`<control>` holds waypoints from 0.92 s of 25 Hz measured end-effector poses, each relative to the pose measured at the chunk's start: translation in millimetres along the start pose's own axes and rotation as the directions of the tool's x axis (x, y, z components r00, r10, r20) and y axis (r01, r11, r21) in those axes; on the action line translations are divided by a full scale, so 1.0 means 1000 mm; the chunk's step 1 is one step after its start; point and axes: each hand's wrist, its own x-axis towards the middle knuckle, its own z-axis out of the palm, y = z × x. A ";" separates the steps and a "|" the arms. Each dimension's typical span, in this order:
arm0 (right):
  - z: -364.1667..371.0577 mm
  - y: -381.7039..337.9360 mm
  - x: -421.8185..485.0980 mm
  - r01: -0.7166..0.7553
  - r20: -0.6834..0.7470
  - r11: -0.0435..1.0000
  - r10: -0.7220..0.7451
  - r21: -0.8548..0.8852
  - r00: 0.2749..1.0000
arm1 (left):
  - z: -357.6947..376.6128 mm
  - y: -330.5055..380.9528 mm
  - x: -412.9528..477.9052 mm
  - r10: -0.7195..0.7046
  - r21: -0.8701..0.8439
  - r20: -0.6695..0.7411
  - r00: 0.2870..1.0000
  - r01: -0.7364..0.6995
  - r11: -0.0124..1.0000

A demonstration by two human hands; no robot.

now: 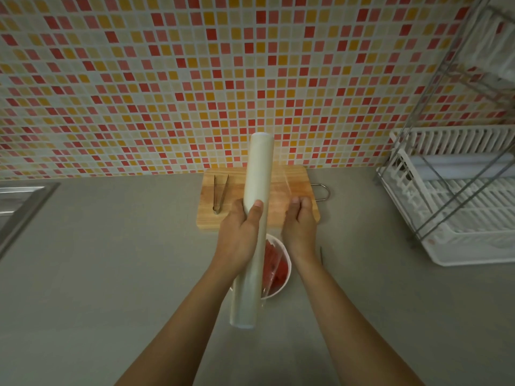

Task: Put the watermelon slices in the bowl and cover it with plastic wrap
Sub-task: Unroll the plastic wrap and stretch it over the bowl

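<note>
A long roll of plastic wrap (255, 176) is held above the counter, pointing away from me, with my left hand (239, 235) shut around its middle. My right hand (299, 227) pinches the loose clear film (284, 188), which stretches from the roll to the right over the cutting board. Beneath the roll and between my wrists sits a white bowl (288, 270) with red watermelon slices (274, 267) in it. The roll and my left hand hide the bowl's left half.
A wooden cutting board (211, 218) lies against the tiled wall, with metal tongs (220, 193) on its left part and a wire handle at its right end. A white dish rack (459, 207) stands at the right. A steel sink (16, 204) edge shows at left.
</note>
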 end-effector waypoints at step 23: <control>-0.028 0.078 -0.010 -0.132 0.058 0.954 0.153 -0.267 0.987 | -0.005 -0.048 -0.004 -0.352 -0.079 0.051 0.934 0.355 0.931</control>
